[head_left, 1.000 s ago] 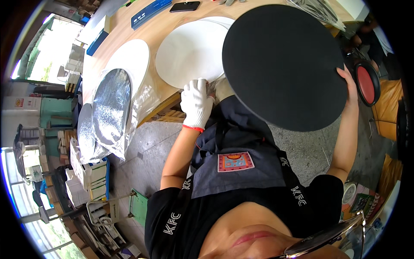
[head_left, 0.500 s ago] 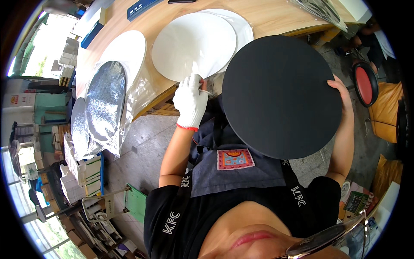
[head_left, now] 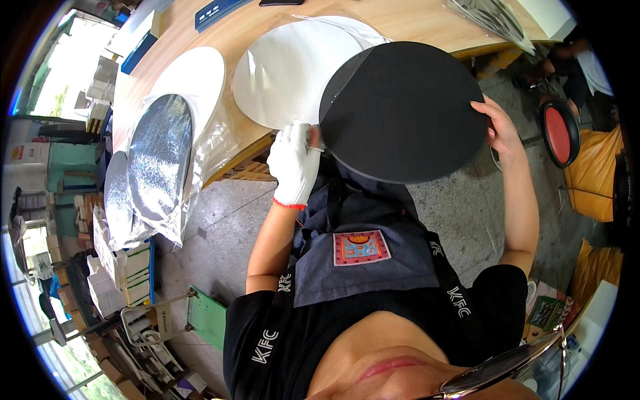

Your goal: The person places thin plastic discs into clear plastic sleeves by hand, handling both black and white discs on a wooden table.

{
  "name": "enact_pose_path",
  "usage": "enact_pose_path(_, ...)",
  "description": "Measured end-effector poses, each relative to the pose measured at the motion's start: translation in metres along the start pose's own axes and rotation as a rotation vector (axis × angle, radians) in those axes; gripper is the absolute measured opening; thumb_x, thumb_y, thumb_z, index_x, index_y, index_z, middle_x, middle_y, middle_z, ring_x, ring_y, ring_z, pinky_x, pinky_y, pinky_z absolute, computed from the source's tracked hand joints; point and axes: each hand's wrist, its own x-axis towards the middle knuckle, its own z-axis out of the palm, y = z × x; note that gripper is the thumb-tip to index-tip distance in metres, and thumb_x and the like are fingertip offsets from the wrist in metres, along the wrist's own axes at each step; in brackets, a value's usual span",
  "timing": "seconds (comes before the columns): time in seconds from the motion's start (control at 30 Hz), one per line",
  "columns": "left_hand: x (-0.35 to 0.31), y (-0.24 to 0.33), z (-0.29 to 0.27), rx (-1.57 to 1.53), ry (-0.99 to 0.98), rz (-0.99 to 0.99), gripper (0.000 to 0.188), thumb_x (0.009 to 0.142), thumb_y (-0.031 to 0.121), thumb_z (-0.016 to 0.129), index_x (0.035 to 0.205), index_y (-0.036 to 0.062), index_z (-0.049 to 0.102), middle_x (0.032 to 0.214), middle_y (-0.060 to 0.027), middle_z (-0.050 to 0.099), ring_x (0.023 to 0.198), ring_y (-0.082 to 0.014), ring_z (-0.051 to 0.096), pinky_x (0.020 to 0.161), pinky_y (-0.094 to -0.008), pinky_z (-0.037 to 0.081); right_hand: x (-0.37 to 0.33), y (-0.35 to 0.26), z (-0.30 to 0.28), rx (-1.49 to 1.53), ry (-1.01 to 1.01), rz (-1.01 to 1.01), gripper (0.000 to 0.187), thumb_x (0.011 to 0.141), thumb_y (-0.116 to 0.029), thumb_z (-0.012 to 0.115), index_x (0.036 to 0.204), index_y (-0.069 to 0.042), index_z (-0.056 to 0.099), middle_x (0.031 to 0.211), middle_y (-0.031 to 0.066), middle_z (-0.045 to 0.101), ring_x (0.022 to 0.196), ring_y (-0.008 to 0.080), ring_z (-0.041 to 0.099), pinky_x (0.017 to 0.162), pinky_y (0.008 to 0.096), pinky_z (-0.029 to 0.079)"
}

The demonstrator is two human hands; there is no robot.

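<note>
Two hands grip matte black disc (head_left: 403,110) | gloved left (head_left: 293,163) pinches near rim | bare right (head_left: 497,127) clasps far rim

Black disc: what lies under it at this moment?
The black disc overlaps a white disc in clear wrap on the wooden table. Its lower part hangs over the apron and floor. How far the white disc runs beneath is hidden.

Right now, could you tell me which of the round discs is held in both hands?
The large black round disc, gripped by the white-gloved left hand and bare right hand; the white disc and silver foil discs lie on the wooden table.
</note>
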Motion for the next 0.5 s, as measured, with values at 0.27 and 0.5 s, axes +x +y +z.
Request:
enact_pose_path(0.27,0.001,0.001,0.002,-0.017,0.026,0.051,0.018,0.078,0.012,0.077,0.081,0.0104,0.059,0.073,-0.0047,0.059,0.070,-0.0245,0.060,0.061,-0.0356,0.048,0.014,0.037,0.046,0.070,0.084,0.093,0.047,0.097,-0.018,0.062,0.141,-0.013,0.048,0.098,-0.0042,0.065,0.055,-0.0017,0.050,0.040,0.0138,0.033)
enact_pose_path(0.5,-0.031,-0.009,0.015,-0.362,0.152,-0.189,0.026,0.083,0.015,0.077,0.093,0.0070,0.054,0.076,-0.0050,0.056,0.066,-0.0173,0.056,0.061,-0.0321,0.046,0.020,0.062,0.092,0.157,0.070,0.075,0.029,0.095,-0.018,0.066,0.124,-0.016,0.058,0.094,-0.0076,0.061,0.061,-0.0008,0.051,0.046,0.0158,0.039)
